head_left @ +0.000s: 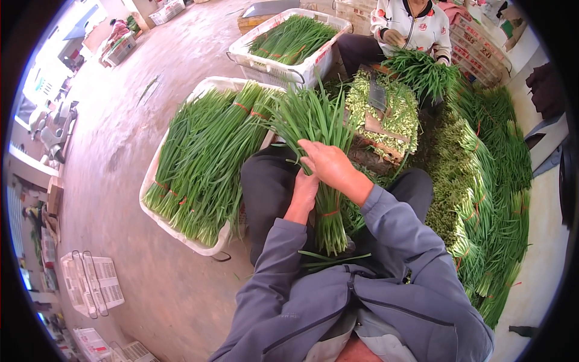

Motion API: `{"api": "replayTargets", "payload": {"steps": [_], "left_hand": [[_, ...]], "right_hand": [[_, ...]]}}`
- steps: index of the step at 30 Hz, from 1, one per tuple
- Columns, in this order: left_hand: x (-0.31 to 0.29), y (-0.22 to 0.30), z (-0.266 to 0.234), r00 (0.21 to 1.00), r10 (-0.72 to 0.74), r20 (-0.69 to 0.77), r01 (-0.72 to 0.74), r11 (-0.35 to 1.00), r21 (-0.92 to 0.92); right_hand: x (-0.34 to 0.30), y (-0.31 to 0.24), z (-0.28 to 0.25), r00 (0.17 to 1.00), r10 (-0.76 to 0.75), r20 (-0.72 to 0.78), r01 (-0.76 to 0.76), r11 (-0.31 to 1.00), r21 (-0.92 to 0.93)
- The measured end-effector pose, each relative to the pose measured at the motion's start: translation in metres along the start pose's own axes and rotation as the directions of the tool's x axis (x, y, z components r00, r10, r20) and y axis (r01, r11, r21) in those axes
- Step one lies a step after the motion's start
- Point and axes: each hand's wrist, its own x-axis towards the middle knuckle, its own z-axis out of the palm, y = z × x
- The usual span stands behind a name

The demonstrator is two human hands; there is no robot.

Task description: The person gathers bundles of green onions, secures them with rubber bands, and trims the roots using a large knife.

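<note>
Upright over my lap stands a bunch of garlic chives (330, 232), leaves up and pale stems down, with an orange band round its lower part. My left hand (304, 190) grips it from the left side, its fingers partly hidden by the leaves. Slightly higher, my right hand (332, 165) lies across the front with its fingers closed on the leaves. A few loose chive leaves (335, 256) lie across my lap. Ahead, a dark blade (377, 95) and a wooden board (383, 128) rest on a heap of pale cut stem ends (399, 99).
At my left is a white plastic crate (152, 175) of banded chive bunches; another filled crate (325, 57) stands beyond. Chive bunches (491, 199) line the right wall. A co-worker (416, 27) sits ahead, holding chives. White crates (93, 280) stand on the floor at far left.
</note>
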Motion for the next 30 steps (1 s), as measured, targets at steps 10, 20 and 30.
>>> {"api": "replayTargets", "payload": {"steps": [10,20,30], "left_hand": [[0.018,-0.024,-0.002,0.981,0.195,0.018,-0.196,0.971,0.138],[0.038,-0.054,-0.018,0.97,0.244,-0.021,-0.245,0.966,-0.081],[0.014,-0.011,0.014,0.964,0.246,-0.099,-0.244,0.969,0.036]], "right_hand": [[0.014,0.012,-0.027,0.881,0.361,0.305,-0.464,0.54,0.702],[0.02,-0.008,-0.001,0.797,0.216,0.565,-0.486,0.784,0.387],[-0.085,0.079,-0.087,0.589,0.322,0.741,-0.499,0.867,0.019]]}}
